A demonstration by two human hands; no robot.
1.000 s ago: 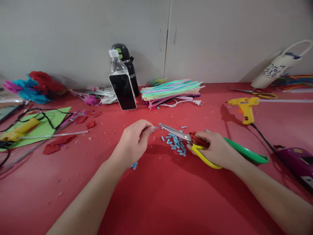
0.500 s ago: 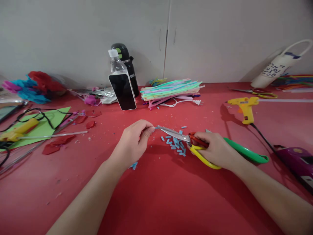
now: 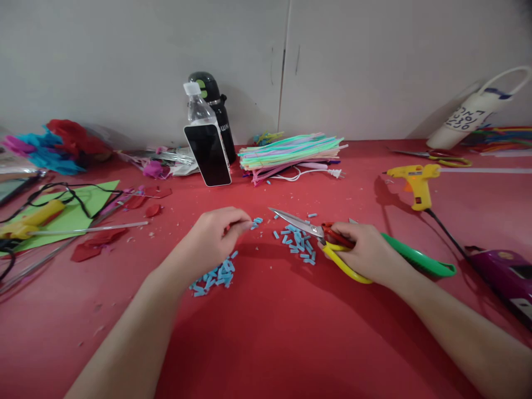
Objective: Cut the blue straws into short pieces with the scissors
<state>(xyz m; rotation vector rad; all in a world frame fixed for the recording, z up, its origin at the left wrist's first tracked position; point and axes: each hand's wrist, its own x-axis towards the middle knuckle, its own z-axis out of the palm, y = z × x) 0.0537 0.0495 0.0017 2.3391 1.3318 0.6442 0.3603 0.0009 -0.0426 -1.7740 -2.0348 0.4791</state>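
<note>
My left hand [image 3: 218, 235] is closed in a pinch, with a few short light-blue pipe cleaner pieces [image 3: 257, 221] at its fingertips. How many lie between the fingers is hidden. My right hand [image 3: 363, 249] grips scissors [image 3: 299, 223] with red and yellow handles. Their blades point left towards my left hand, looking nearly closed, and their tips are apart from it. Below the blades lies a pile of cut blue pipe cleaner bits [image 3: 300, 243]. A second pile of blue bits [image 3: 216, 277] is beside my left wrist, partly covered by it.
At the back, a phone [image 3: 208, 155] leans on a clear bottle [image 3: 198, 108] by a black flask [image 3: 222, 119]. Pipe cleaners [image 3: 291, 152] lie bundled behind the hands. Rightward are a yellow glue gun [image 3: 415, 180] and a green curved object [image 3: 419, 257]. Another yellow glue gun [image 3: 37, 219] lies left.
My left hand has drawn back leftward from the scissor tips, uncovering more of the left blue pile and bits near its fingertips. The scissors have stayed nearly in place.
</note>
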